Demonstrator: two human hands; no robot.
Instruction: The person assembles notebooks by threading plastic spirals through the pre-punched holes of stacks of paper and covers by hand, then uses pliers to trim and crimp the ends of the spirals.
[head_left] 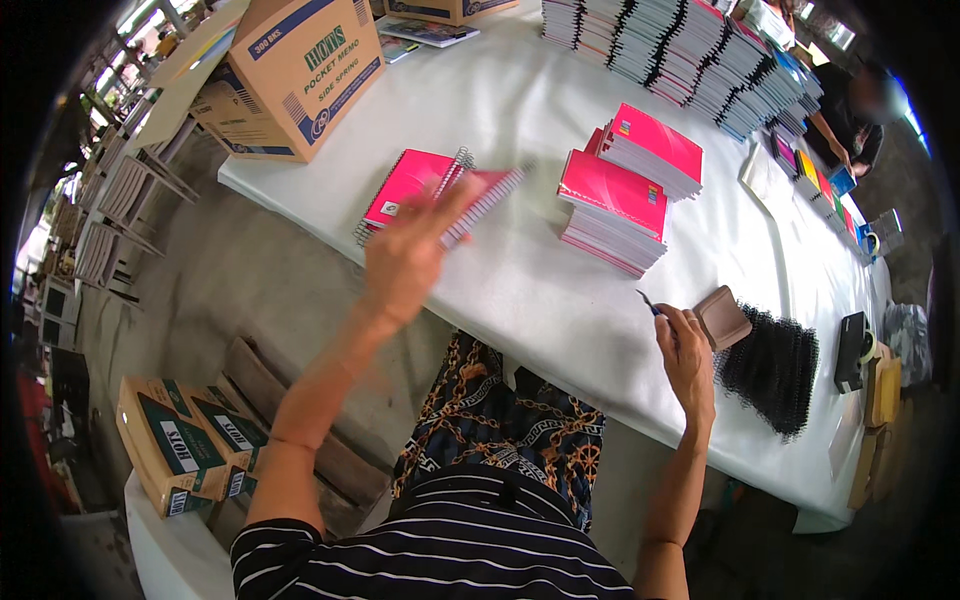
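My left hand (405, 255) is raised over the white table (520, 290), blurred by motion. Its fingers grip a pink spiral-bound notebook (487, 195), tilted just above a small pile of pink spiral notebooks (405, 185). My right hand (686, 358) rests at the table's near edge and pinches a thin metal tool (647, 302) that points up and left. Right beside that hand lies a small brown box (722, 317), and next to it a heap of black binding coils (772, 368).
Two stacks of unbound pink notebooks (612, 208) sit mid-table, with tall notebook stacks (690, 50) behind. A large cardboard box (292, 72) stands at the back left and a tape dispenser (853, 350) at the right. Another person (850, 115) works at the far end. Cartons (175, 445) lie lower left.
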